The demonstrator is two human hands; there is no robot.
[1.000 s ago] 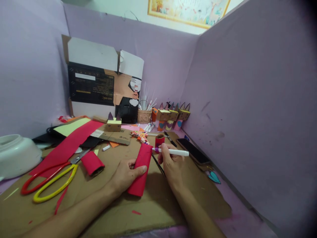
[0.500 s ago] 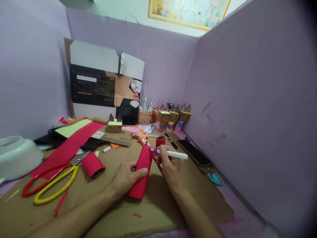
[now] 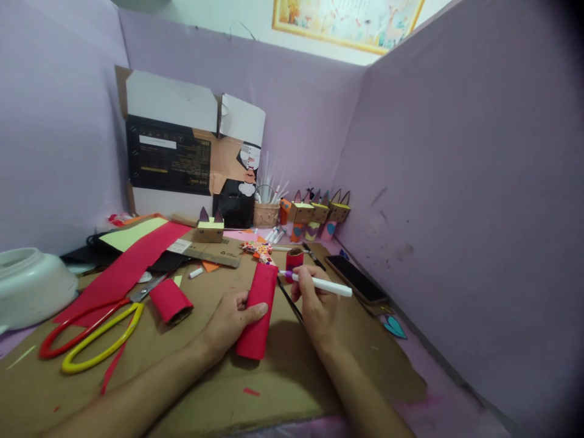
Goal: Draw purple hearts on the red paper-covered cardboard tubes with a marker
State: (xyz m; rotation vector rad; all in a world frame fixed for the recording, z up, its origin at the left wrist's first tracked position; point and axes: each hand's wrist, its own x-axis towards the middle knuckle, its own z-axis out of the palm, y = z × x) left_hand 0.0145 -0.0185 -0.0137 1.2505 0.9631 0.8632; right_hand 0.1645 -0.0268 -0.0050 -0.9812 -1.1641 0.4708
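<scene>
My left hand [image 3: 235, 319] is closed round a red paper-covered tube [image 3: 261, 316], thumb lying across its front, the tube tilted slightly to the right at the top. In my right hand [image 3: 317, 304] is a white marker [image 3: 329, 286] with a purple collar, pinched between thumb and fingers. The marker's tip points left, close to the tube's upper right edge; whether it touches I cannot tell. Behind the marker stands a short red tube [image 3: 294, 258]. Another short red tube [image 3: 171, 300] lies on the cardboard to the left.
Scissors [image 3: 103, 331] with red and yellow handles lie at left, near a red paper strip [image 3: 132, 261] and a white bowl [image 3: 34, 280]. A phone [image 3: 356, 278] rests at right. Eared cardboard figures [image 3: 319, 216] and a marker basket [image 3: 266, 215] stand at the back.
The marker's tip has moved slightly down along the tube's right edge. The tube has turned a little more upright in my left hand.
</scene>
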